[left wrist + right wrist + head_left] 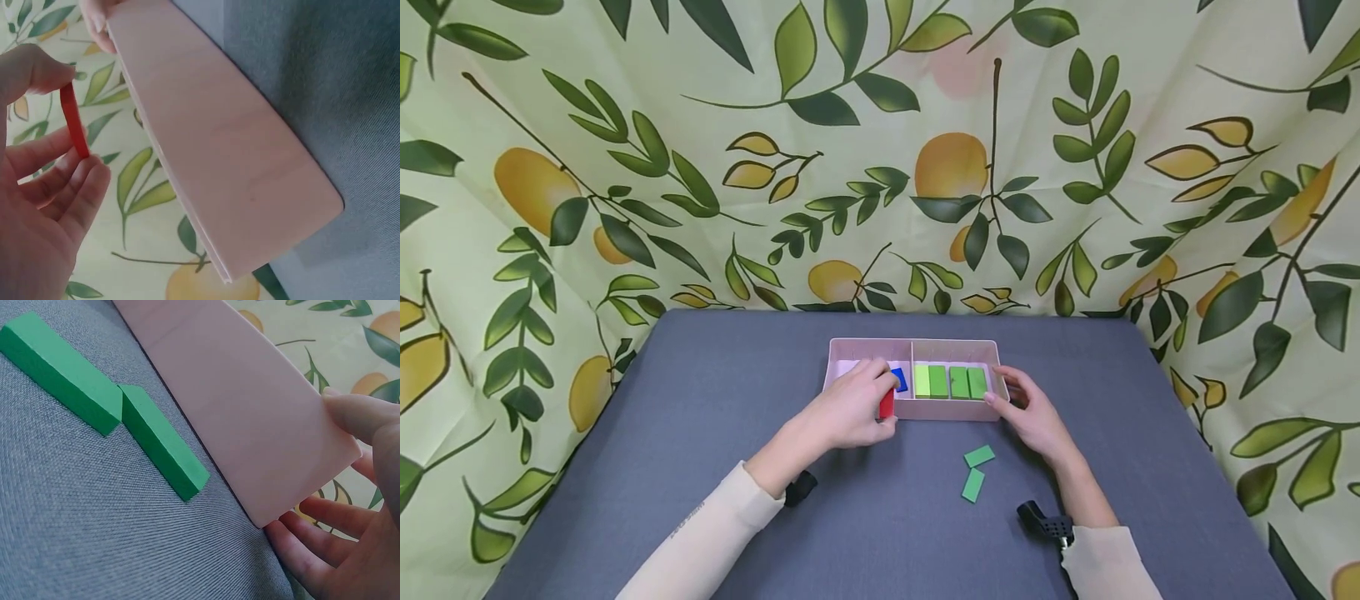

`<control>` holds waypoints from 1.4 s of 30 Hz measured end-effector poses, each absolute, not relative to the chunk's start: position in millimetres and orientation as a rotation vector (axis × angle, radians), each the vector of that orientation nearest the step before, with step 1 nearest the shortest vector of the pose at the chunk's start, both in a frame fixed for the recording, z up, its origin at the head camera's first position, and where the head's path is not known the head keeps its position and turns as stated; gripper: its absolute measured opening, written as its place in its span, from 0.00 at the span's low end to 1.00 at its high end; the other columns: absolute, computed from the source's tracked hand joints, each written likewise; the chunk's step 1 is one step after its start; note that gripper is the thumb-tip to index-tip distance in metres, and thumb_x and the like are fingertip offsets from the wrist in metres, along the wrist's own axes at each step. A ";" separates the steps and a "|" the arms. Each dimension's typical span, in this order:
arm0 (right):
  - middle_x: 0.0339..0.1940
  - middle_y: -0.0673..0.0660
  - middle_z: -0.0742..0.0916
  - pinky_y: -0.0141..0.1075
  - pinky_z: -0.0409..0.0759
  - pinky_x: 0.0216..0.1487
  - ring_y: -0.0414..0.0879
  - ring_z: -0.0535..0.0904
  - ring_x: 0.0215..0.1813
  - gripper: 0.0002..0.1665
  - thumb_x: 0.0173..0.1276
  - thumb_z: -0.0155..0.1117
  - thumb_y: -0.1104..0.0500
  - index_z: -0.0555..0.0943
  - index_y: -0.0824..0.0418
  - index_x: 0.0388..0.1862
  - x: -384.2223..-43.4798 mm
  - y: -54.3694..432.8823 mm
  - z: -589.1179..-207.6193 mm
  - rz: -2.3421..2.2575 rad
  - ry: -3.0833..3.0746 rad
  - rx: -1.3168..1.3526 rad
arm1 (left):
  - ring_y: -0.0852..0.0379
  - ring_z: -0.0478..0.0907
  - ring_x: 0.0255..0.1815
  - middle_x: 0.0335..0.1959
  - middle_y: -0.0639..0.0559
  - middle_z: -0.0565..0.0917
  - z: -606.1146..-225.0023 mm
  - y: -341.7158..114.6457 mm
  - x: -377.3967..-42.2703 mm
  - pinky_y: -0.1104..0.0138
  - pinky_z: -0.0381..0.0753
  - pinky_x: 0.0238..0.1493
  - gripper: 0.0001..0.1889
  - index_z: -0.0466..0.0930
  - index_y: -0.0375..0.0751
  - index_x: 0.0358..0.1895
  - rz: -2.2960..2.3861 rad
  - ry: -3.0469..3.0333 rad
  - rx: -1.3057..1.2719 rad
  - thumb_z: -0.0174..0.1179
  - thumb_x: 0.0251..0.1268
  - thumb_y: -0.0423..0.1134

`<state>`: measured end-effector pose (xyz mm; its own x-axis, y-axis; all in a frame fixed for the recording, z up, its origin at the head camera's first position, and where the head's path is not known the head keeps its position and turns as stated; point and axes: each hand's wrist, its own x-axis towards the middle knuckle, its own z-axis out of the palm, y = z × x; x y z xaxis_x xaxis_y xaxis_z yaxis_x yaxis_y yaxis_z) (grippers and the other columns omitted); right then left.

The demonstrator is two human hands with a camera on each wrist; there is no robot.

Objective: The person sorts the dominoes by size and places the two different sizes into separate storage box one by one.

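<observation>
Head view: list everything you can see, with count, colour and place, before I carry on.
divided box: 1, pale pink, on the tabletop
red block: 1, red, pinched in the left hand
blue block: 1 visible, blue, left compartment
yellow-green block: 1, yellow-green, right compartment
boxed green blocks: 3, green, right compartment
loose green blocks: 2, green, in front of the box
tabletop: 1, blue-grey, under the box
backdrop cloth: cream, leaf-and-fruit print, behind
wrist cameras: 2, black, at the wrists
sleeves: 2, cream, forearms
left hand: 1, holding red block
right hand: 1, at box's right end
</observation>
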<state>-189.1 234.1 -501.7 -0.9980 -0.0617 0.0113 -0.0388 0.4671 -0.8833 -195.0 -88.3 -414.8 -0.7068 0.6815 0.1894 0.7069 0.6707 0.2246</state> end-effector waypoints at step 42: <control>0.72 0.69 0.71 0.61 0.67 0.64 0.67 0.68 0.69 0.38 0.74 0.66 0.47 0.66 0.59 0.76 -189.3 233.8 -503.1 -1.618 2.666 -0.083 | 0.51 0.75 0.56 0.54 0.47 0.79 -452.6 -72.2 -270.8 0.61 0.77 0.59 0.28 0.81 0.40 0.62 -0.388 -3.180 -0.891 0.74 0.58 0.45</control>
